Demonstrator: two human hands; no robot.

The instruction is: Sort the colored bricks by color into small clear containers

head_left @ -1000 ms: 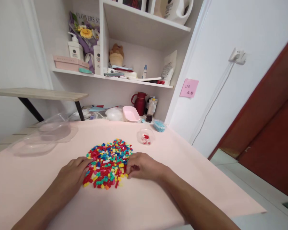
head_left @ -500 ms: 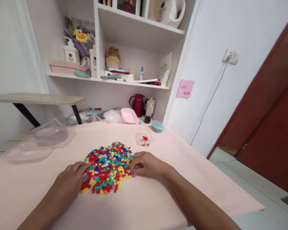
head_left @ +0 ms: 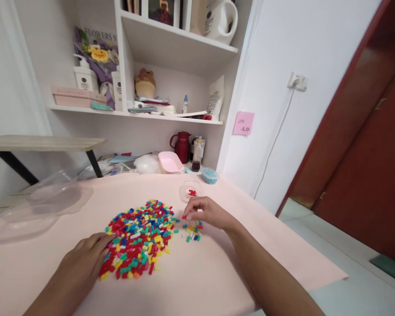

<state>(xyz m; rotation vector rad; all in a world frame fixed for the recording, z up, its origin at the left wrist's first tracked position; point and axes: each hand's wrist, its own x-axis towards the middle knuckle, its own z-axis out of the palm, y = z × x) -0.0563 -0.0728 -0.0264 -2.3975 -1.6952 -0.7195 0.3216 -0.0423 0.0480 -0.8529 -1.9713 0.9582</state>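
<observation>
A flat heap of small multicoloured toy bricks (head_left: 141,235) lies on the pink-covered table. Resting against the heap's left edge, my left hand (head_left: 87,254) has its fingers stretched out and holds nothing. My right hand (head_left: 206,213) pinches a small red brick (head_left: 184,217) between thumb and fingertips. Below that hand sits a little cluster of mixed bricks (head_left: 193,231), apart from the main heap. Just beyond the right hand stands a clear plastic tub (head_left: 191,191) with some red bricks inside; the hand partly covers its near side.
Clear plastic containers (head_left: 36,206) stand at the left of the table. At the back are a pink basin (head_left: 170,162), a tub of blue pieces (head_left: 210,175), a dark red jug (head_left: 181,147) and a bottle (head_left: 197,154). A wooden stand (head_left: 46,143) rises at the left.
My right hand has left the heap's right edge and moved toward the clear tub, with a red brick in its fingers. The small side cluster now shows. The view has shifted slightly right.
</observation>
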